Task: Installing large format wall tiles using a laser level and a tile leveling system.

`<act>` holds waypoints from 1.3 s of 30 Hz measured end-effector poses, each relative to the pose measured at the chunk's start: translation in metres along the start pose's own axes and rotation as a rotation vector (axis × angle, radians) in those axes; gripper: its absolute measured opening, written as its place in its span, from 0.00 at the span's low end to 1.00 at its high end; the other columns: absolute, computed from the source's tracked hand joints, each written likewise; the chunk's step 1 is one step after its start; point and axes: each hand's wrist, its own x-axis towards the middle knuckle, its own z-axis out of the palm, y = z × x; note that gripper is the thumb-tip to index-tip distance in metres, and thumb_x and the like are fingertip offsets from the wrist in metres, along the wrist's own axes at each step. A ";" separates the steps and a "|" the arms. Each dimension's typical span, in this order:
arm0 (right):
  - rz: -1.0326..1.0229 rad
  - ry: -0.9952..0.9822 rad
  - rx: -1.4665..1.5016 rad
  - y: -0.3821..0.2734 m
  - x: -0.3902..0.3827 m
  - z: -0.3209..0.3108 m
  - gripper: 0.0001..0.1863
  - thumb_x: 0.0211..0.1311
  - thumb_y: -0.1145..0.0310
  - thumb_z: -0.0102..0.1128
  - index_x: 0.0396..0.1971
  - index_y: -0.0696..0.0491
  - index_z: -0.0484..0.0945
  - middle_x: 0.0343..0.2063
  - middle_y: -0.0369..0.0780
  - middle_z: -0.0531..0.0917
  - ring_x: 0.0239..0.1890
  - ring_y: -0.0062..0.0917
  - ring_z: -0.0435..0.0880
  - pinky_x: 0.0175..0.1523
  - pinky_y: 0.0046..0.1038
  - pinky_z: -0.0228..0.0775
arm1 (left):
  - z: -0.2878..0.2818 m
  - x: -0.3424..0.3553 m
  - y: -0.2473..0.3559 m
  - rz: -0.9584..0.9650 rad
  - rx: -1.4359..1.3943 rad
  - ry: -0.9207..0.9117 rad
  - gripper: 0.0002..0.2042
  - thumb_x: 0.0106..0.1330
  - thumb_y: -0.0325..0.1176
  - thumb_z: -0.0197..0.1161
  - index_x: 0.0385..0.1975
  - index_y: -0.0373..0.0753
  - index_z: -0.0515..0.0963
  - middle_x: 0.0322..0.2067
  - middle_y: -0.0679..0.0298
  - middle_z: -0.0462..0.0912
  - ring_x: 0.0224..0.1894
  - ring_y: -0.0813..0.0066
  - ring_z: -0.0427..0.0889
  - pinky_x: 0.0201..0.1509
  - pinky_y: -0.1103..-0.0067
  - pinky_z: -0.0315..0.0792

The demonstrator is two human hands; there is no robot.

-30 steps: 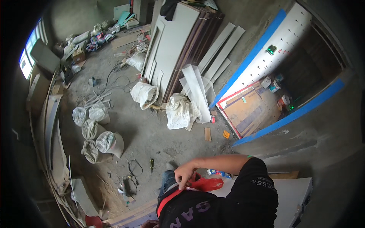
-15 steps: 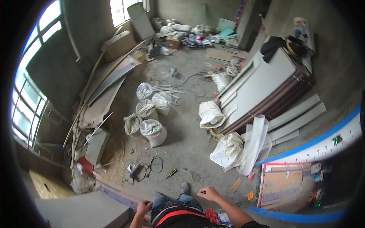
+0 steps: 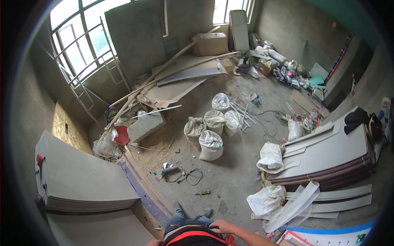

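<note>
My right hand is at my waist, by the hem of my dark top and my jeans. Its fingers are curled together, with a small dark bit showing at the fingertips that I cannot make out. Of my left hand only a sliver shows at the lower edge, left of my waist; its fingers are hidden. On the floor ahead lie a yellow and black hand tool and what looks like an angle grinder with a looped black cord.
Left stands a stack of grey boards, with long planks on the floor beside it. Several filled sacks stand mid-floor. Right lie stacked panels, white bags and pale strips. A red bucket sits by rubble.
My view has swung left, so the room's things have shifted right and the board stack shows more. My right hand has drawn in to my waist; my left hand has nearly left the picture.
</note>
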 end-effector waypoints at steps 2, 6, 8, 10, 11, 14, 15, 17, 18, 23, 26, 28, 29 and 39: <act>0.005 -0.196 -0.133 0.001 0.018 -0.009 0.20 0.67 0.57 0.65 0.55 0.49 0.85 0.44 0.48 0.89 0.48 0.43 0.89 0.55 0.40 0.80 | 0.029 -0.007 -0.019 0.028 -0.176 0.047 0.23 0.60 0.42 0.72 0.54 0.39 0.84 0.47 0.47 0.90 0.49 0.50 0.89 0.54 0.61 0.80; -0.035 -0.224 -0.023 -0.019 0.045 -0.020 0.22 0.63 0.56 0.68 0.54 0.50 0.86 0.41 0.48 0.89 0.39 0.41 0.90 0.48 0.38 0.81 | 0.051 0.041 -0.074 0.001 -0.104 0.119 0.32 0.53 0.51 0.82 0.52 0.36 0.80 0.44 0.48 0.88 0.45 0.59 0.88 0.49 0.65 0.80; 0.106 -0.174 -0.022 -0.029 0.065 -0.028 0.22 0.61 0.57 0.69 0.53 0.50 0.87 0.35 0.47 0.90 0.30 0.37 0.89 0.41 0.34 0.81 | 0.064 0.061 -0.096 0.074 -0.249 0.255 0.34 0.51 0.51 0.83 0.52 0.36 0.77 0.40 0.49 0.88 0.43 0.56 0.87 0.47 0.63 0.79; 0.058 -0.262 -0.094 -0.029 0.087 -0.024 0.22 0.60 0.56 0.69 0.52 0.50 0.87 0.34 0.47 0.90 0.30 0.36 0.88 0.40 0.34 0.81 | 0.059 0.049 -0.084 -0.035 -0.442 0.173 0.39 0.51 0.48 0.83 0.56 0.34 0.69 0.39 0.50 0.89 0.40 0.59 0.89 0.43 0.66 0.81; 0.074 -0.227 -0.125 -0.030 0.098 -0.023 0.22 0.60 0.55 0.70 0.52 0.49 0.87 0.33 0.48 0.89 0.29 0.36 0.88 0.39 0.34 0.80 | 0.065 0.039 -0.082 -0.068 -0.502 0.206 0.39 0.51 0.48 0.83 0.56 0.34 0.69 0.39 0.50 0.89 0.40 0.59 0.89 0.43 0.66 0.81; 0.026 -0.303 -0.148 -0.040 0.119 -0.020 0.21 0.60 0.54 0.70 0.49 0.50 0.87 0.33 0.50 0.89 0.32 0.42 0.89 0.40 0.37 0.80 | 0.096 0.029 -0.093 -0.150 -0.783 0.253 0.36 0.51 0.43 0.84 0.53 0.31 0.71 0.34 0.53 0.90 0.36 0.60 0.89 0.40 0.67 0.81; 0.025 -0.312 -0.181 -0.038 0.127 -0.020 0.20 0.61 0.54 0.69 0.48 0.50 0.87 0.33 0.51 0.88 0.32 0.45 0.89 0.41 0.38 0.80 | 0.091 0.026 -0.079 -0.215 -0.716 0.262 0.35 0.51 0.44 0.83 0.53 0.32 0.71 0.35 0.54 0.90 0.34 0.61 0.90 0.37 0.67 0.81; -0.035 -0.334 -0.225 -0.037 0.144 -0.011 0.18 0.61 0.56 0.68 0.47 0.51 0.87 0.34 0.53 0.88 0.35 0.50 0.88 0.42 0.41 0.80 | 0.103 0.033 -0.085 -0.144 -0.518 0.476 0.28 0.51 0.43 0.82 0.46 0.33 0.78 0.31 0.56 0.90 0.30 0.64 0.89 0.31 0.68 0.79; 0.011 -0.328 -0.257 -0.047 0.154 -0.011 0.16 0.65 0.58 0.64 0.46 0.52 0.88 0.35 0.54 0.88 0.38 0.47 0.90 0.45 0.39 0.80 | 0.102 0.035 -0.090 -0.156 -0.536 0.490 0.28 0.51 0.43 0.82 0.46 0.33 0.78 0.31 0.56 0.90 0.30 0.64 0.89 0.31 0.68 0.79; 0.035 -0.402 -0.281 -0.069 0.154 -0.018 0.15 0.70 0.61 0.59 0.46 0.53 0.89 0.36 0.54 0.89 0.41 0.46 0.91 0.48 0.39 0.79 | 0.063 0.027 -0.081 -0.181 -0.446 0.005 0.16 0.52 0.42 0.78 0.31 0.37 0.87 0.24 0.57 0.88 0.29 0.64 0.88 0.33 0.67 0.78; 0.048 -0.432 -0.280 -0.071 0.149 -0.021 0.15 0.71 0.62 0.58 0.47 0.53 0.88 0.37 0.54 0.89 0.42 0.47 0.90 0.48 0.40 0.78 | 0.063 0.010 -0.074 -0.185 -0.531 0.100 0.22 0.52 0.46 0.76 0.43 0.38 0.86 0.31 0.54 0.89 0.33 0.61 0.90 0.38 0.66 0.80; 0.072 -0.427 -0.252 -0.073 0.145 -0.025 0.15 0.72 0.63 0.58 0.48 0.54 0.88 0.37 0.54 0.89 0.42 0.47 0.90 0.48 0.41 0.78 | 0.050 -0.006 -0.078 -0.129 -0.709 0.238 0.19 0.59 0.49 0.72 0.41 0.41 0.86 0.28 0.55 0.89 0.31 0.61 0.90 0.38 0.66 0.78; 0.086 -0.426 -0.240 -0.073 0.145 -0.025 0.15 0.72 0.63 0.58 0.48 0.54 0.87 0.37 0.54 0.89 0.42 0.48 0.89 0.48 0.41 0.77 | 0.041 -0.007 -0.081 -0.159 -0.688 0.175 0.17 0.61 0.48 0.70 0.41 0.40 0.85 0.29 0.55 0.89 0.32 0.62 0.90 0.38 0.65 0.79; 0.114 -0.549 -0.233 -0.054 0.164 -0.051 0.15 0.74 0.65 0.57 0.53 0.54 0.85 0.38 0.53 0.88 0.43 0.48 0.87 0.48 0.43 0.75 | 0.002 -0.025 -0.112 0.082 -0.763 0.074 0.09 0.65 0.35 0.67 0.39 0.37 0.84 0.30 0.59 0.89 0.31 0.70 0.90 0.31 0.72 0.80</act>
